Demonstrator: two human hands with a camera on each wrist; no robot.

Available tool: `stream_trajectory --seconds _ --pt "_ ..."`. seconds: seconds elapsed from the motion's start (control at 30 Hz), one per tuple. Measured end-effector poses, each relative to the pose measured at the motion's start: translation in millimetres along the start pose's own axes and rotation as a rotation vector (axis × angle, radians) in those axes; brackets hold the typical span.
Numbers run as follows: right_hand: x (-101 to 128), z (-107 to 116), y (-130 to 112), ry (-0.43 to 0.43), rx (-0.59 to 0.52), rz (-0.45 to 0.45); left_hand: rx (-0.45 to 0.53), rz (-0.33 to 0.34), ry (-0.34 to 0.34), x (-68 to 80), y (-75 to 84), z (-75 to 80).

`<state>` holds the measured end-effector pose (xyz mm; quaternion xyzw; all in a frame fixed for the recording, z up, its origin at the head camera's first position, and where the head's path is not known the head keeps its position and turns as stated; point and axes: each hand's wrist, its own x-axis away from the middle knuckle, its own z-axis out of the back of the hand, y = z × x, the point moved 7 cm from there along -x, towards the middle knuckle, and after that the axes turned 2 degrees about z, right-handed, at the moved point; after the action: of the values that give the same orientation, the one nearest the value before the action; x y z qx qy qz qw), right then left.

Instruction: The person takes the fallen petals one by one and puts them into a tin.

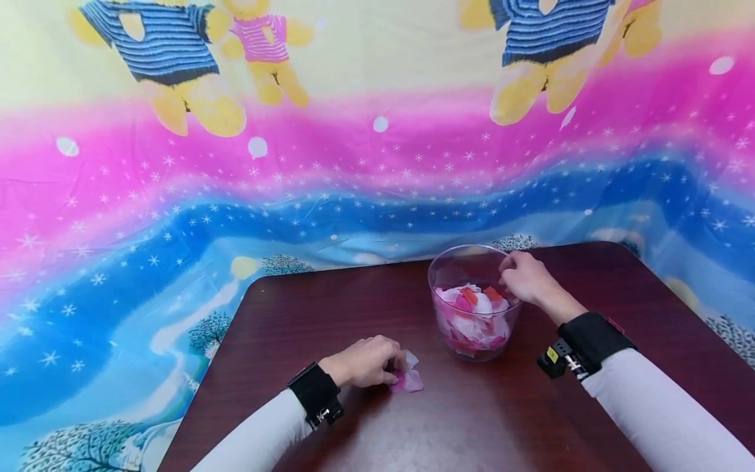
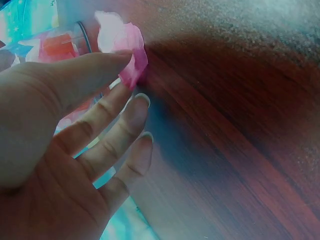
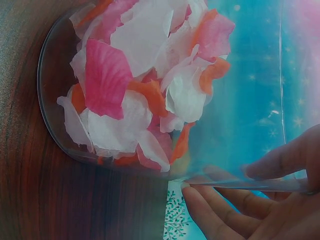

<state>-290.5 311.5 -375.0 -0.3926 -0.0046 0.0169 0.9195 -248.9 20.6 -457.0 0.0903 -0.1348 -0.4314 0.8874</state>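
My left hand (image 1: 367, 362) is low over the table, left of a clear container. Its thumb and index finger pinch a pink petal (image 2: 134, 60), with a whitish one beside it; the other fingers are spread. In the head view, pale pink petals (image 1: 413, 381) show just past the fingertips. The clear round container (image 1: 474, 246) stands upright, partly filled with white, pink and orange petals (image 3: 107, 80) that look like thin fabric. At its right side, my right hand (image 1: 527, 278) grips the rim, thumb on one face of the wall and fingers on the other.
Both hands work over a dark red-brown wooden table (image 1: 312, 314) with rounded far corners. A printed cloth (image 1: 354, 157) with bears and snowflakes hangs right behind its back edge and along the sides. Black straps with small cameras (image 1: 596, 341) sit on both wrists.
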Motion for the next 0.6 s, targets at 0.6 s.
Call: stream_trajectory --seconds 0.6 --pt "1.1 -0.6 0.8 -0.021 -0.012 -0.006 0.127 -0.115 0.066 -4.8 24.9 93.4"
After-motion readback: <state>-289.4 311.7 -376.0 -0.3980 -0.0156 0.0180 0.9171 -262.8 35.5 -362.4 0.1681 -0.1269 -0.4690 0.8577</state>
